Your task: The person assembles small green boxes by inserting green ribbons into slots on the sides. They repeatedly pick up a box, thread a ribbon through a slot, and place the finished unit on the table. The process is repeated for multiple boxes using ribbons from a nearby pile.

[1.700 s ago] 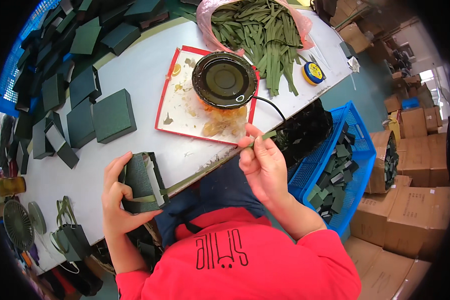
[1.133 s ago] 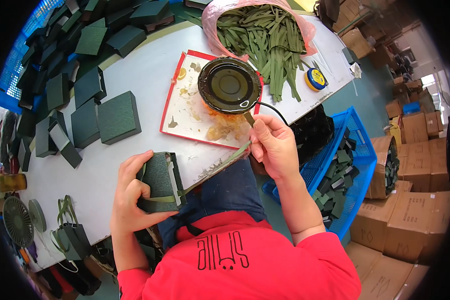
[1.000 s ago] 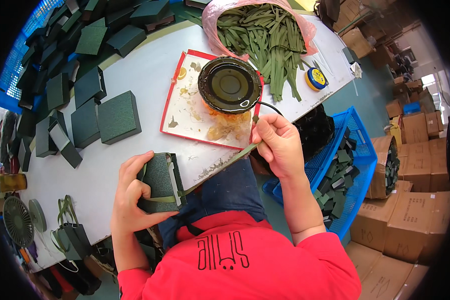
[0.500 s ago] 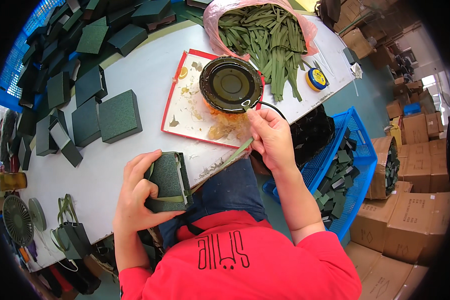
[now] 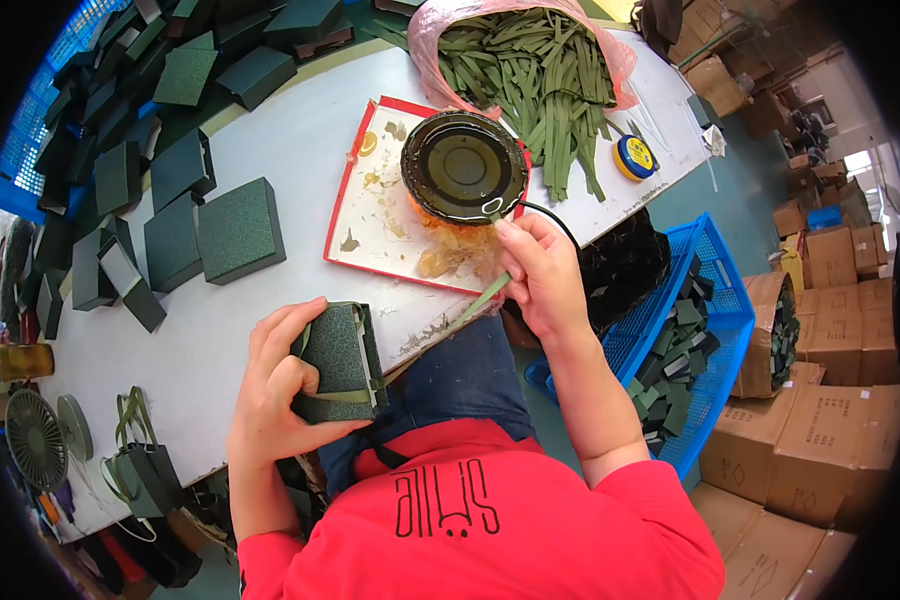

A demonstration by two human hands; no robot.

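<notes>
My left hand (image 5: 275,385) is closed around a small dark green textured box (image 5: 336,355), held at the table's front edge. A green ribbon (image 5: 342,397) crosses the box's near end. Between the thumb and fingers of my right hand (image 5: 540,265) is pinched a green ribbon strip (image 5: 485,300), its tail hanging toward the lower left. The strip's upper end is at the near rim of a round dark pot (image 5: 440,212) of glossy brownish liquid. Amber drips cling below that rim. The pot stands on a red-edged white board (image 5: 345,215).
Many green boxes (image 5: 240,232) lie at the left and far left. Behind the pot, a pink plastic bag (image 5: 425,55) spills green ribbon strips (image 5: 540,90). A blue-and-yellow round tin (image 5: 633,158) sits right of them. A blue crate (image 5: 715,420) and cardboard cartons (image 5: 820,440) stand at right.
Almost nothing differs. Both hands keep their holds, and the ribbon end stays at the pot's rim; the whole view has shifted very slightly.
</notes>
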